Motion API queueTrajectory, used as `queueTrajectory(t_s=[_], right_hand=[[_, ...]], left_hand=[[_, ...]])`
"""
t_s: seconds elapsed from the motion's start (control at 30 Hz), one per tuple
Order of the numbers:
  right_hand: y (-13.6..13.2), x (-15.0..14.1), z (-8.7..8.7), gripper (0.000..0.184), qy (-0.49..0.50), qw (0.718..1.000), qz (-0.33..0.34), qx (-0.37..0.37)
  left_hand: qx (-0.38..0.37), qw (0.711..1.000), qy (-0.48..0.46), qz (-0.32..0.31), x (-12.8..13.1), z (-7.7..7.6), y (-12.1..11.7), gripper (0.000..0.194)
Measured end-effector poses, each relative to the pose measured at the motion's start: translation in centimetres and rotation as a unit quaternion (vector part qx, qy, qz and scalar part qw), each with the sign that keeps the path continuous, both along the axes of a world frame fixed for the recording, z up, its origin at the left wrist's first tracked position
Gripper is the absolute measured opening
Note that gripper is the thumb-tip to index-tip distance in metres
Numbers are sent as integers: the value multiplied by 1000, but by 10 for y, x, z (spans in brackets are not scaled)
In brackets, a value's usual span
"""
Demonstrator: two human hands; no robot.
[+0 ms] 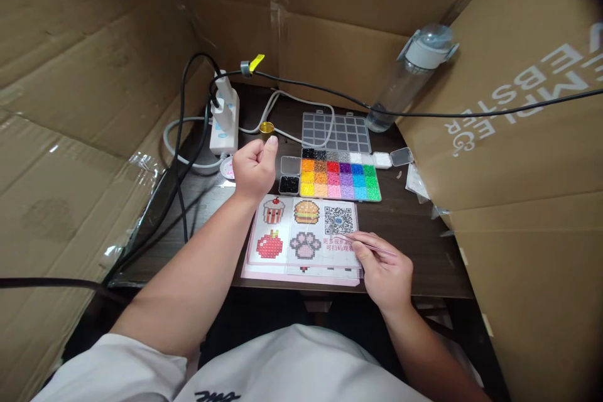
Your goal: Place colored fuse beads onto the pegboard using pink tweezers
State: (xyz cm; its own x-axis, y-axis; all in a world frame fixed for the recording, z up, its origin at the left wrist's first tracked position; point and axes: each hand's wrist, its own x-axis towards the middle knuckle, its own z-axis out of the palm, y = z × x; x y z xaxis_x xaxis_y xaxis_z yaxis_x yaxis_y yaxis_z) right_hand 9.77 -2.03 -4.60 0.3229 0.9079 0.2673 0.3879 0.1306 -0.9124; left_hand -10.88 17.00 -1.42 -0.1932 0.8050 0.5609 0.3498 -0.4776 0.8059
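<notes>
My left hand (255, 168) is raised above the dark table, fingers curled into a loose fist with the thumb on top; I cannot make out anything inside it. My right hand (384, 270) pinches thin metal tweezers (363, 244), whose tip rests on a pattern sheet (304, 230) printed with a cupcake, a burger, an apple, a paw and a QR code. The sheet lies on a pink-edged pegboard (301, 276). Just behind it sits a compartment box of coloured beads (340, 179).
A clear lid (336, 132) lies behind the bead box, with small tubs (289, 174) and a gold cap (266, 129) nearby. A power strip (225, 119) with cables is at the back left, a water bottle (411, 78) at the back right. Cardboard walls (509, 138) surround the table.
</notes>
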Motion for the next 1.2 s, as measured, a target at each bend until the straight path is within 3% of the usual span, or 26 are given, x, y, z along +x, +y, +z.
queueTrajectory(t_s=[0.2, 0.53, 0.83, 1.2], right_hand=[[1, 1, 1, 11, 39, 999, -18, -7], [2, 8, -17, 17, 125, 992, -7, -11], [2, 6, -5, 11, 87, 996, 12, -28], [3, 5, -2, 12, 100, 994, 28, -26]], left_hand=[[2, 1000, 0, -4, 0, 2, -2, 56], [-34, 999, -28, -21, -2, -2, -3, 56], [-29, 996, -78, -27, -1, -10, 3, 59], [-11, 1000, 23, 15, -2, 0, -3, 53]])
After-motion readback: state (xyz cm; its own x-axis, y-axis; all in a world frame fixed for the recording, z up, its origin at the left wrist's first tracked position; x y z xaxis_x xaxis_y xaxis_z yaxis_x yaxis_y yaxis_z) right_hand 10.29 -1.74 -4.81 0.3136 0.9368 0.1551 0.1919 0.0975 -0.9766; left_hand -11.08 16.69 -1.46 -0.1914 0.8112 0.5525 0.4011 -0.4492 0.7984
